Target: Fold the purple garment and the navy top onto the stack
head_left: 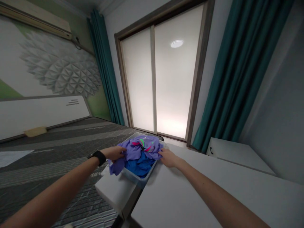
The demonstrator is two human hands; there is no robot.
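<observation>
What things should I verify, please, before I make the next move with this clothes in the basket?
1. Left hand on the lilac garment: ok, it touches the cloth; grip firmness cannot tell.
2. Right hand on the garment's right edge: ok, it touches the cloth near the rim.
3. Garment inside the basket: not ok, a fold hangs over the left rim.
4. Blue cloth inside the basket: ok, it lies under the lilac garment.
5. Basket fully supported on the white panel: cannot tell, its underside is hidden.
</observation>
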